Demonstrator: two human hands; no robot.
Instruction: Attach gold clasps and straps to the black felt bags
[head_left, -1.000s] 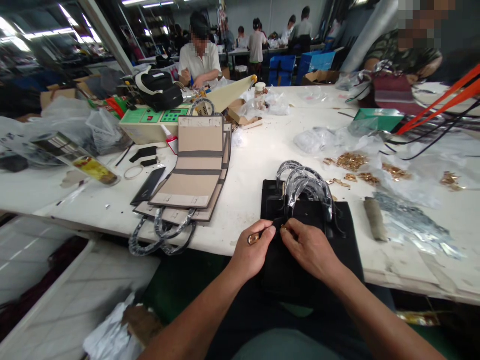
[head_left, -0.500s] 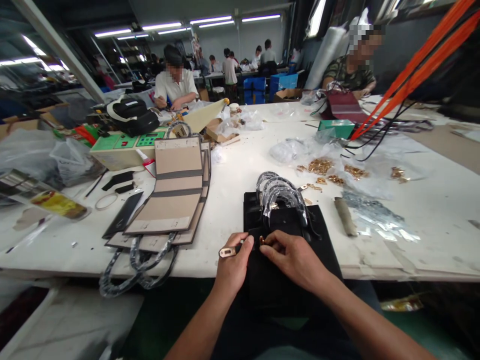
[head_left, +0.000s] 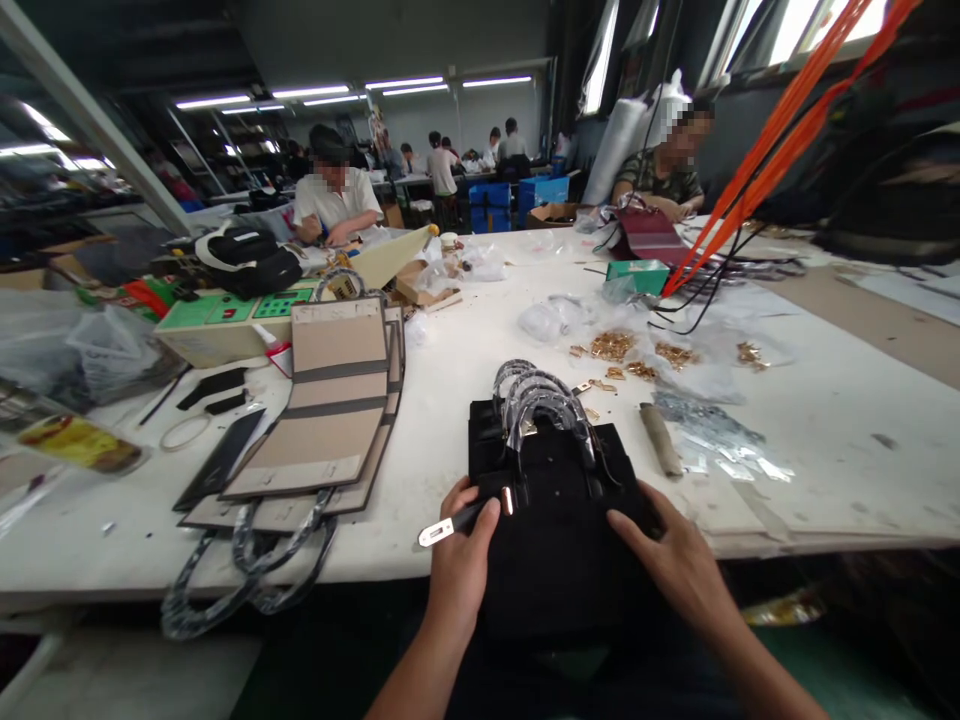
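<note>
A black handbag lies at the near edge of the white table, its plastic-wrapped handles pointing away from me. My left hand rests on the bag's left side, thumb and fingers closed on a black strap that ends in a metal tab. My right hand lies on the bag's right side, its fingers spread along the edge. A small metal clasp shows on the bag's front.
Tan bag panels with wrapped handles lie to the left, next to a green machine. Gold fittings, plastic bags, a grey roll and orange straps lie to the right. Other people work across the table.
My right hand left the clasp at the bag's middle and moved out to the bag's right side. My left hand stays on the strap. The view tilted up.
</note>
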